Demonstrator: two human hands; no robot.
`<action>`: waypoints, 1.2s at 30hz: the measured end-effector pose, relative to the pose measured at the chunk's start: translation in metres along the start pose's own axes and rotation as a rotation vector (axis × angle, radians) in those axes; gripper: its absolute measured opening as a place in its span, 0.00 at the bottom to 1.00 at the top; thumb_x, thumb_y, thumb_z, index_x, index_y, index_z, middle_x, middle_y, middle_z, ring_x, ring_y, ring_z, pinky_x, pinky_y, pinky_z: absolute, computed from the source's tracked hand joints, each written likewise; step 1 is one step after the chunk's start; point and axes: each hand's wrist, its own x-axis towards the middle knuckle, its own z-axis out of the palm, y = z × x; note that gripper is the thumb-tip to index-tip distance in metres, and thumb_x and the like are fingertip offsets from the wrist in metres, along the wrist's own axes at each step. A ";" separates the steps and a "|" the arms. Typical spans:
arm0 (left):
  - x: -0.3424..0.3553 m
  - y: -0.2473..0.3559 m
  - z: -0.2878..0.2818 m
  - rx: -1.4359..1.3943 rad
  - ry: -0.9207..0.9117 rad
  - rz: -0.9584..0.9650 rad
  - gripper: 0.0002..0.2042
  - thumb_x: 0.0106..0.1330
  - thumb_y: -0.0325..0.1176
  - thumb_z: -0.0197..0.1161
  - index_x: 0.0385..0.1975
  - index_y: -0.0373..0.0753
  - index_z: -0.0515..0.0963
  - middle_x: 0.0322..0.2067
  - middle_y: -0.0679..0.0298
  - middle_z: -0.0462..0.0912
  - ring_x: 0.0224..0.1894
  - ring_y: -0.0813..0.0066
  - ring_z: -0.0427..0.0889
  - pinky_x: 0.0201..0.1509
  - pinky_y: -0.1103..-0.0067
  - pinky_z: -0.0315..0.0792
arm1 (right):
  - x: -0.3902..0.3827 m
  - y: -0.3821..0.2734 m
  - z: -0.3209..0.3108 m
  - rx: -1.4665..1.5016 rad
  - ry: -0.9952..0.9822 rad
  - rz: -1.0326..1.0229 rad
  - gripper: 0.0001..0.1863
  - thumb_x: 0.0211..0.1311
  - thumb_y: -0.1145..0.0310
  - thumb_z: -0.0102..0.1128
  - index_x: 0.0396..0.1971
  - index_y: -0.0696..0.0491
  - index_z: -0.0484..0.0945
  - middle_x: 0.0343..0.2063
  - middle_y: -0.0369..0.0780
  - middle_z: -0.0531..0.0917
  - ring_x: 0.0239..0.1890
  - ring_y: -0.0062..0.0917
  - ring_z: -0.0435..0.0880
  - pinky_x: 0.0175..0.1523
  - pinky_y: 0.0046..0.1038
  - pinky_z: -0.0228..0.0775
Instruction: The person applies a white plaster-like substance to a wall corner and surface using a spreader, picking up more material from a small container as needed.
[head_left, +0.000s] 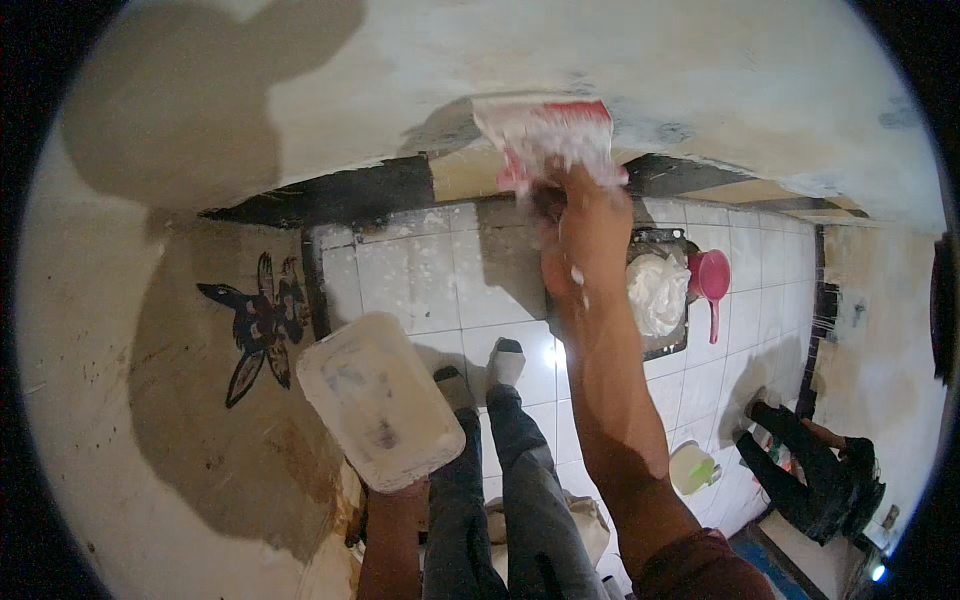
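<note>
A red putty spreader (575, 130), thickly coated with white paste, is in my right hand (590, 225) at the lower part of the whitish wall (640, 60). My right fingers are closed around it, though motion blurs them and the paste. Some white specks dot the back of that hand. At the left, a pale rectangular plastic container (380, 400) with white smears and dark patches rests on my left hand (398, 495). Its fingers are hidden behind the container, and only the wrist side shows.
A white plastic bag (657, 295) sits on a black tray (665, 345) beside a pink dipper (710, 275). A pale green tub (690, 468) stands nearer me. Another person (825, 470) is at the far right. White spots mark the tiled floor (410, 275).
</note>
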 end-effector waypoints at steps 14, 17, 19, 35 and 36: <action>0.001 0.005 -0.017 -0.149 0.002 -0.016 0.31 0.64 0.58 0.49 0.63 0.50 0.59 0.63 0.65 0.61 0.64 0.60 0.59 0.67 0.57 0.52 | 0.049 0.019 0.061 -0.055 0.068 0.089 0.09 0.64 0.73 0.48 0.35 0.62 0.75 0.29 0.42 0.79 0.31 0.27 0.79 0.39 0.26 0.75; -0.003 0.013 -0.012 -0.203 -0.004 -0.010 0.30 0.64 0.58 0.49 0.63 0.50 0.59 0.63 0.65 0.61 0.64 0.60 0.60 0.67 0.57 0.52 | 0.014 -0.005 0.039 -1.415 -0.190 -0.523 0.08 0.63 0.71 0.50 0.34 0.60 0.76 0.28 0.41 0.79 0.29 0.26 0.78 0.36 0.25 0.74; 0.002 0.007 -0.011 -0.243 -0.024 -0.030 0.30 0.64 0.58 0.49 0.63 0.50 0.60 0.63 0.65 0.61 0.64 0.60 0.60 0.67 0.57 0.53 | -0.007 0.003 0.021 -0.829 -0.107 -0.267 0.09 0.63 0.70 0.50 0.34 0.60 0.76 0.28 0.40 0.79 0.29 0.26 0.79 0.35 0.25 0.73; -0.011 0.025 -0.023 -0.491 -0.004 -0.037 0.29 0.64 0.56 0.50 0.61 0.49 0.61 0.62 0.63 0.63 0.63 0.59 0.61 0.66 0.56 0.55 | 0.021 0.032 0.048 -0.326 -0.127 0.058 0.10 0.64 0.78 0.41 0.33 0.60 0.74 0.29 0.40 0.79 0.31 0.25 0.79 0.38 0.26 0.76; -0.004 0.015 -0.018 -0.551 -0.020 -0.075 0.29 0.64 0.56 0.50 0.61 0.48 0.62 0.62 0.63 0.63 0.63 0.59 0.62 0.66 0.56 0.55 | 0.015 0.024 0.025 -0.574 -0.132 -0.216 0.06 0.59 0.74 0.48 0.30 0.59 0.75 0.28 0.40 0.78 0.29 0.27 0.79 0.34 0.28 0.74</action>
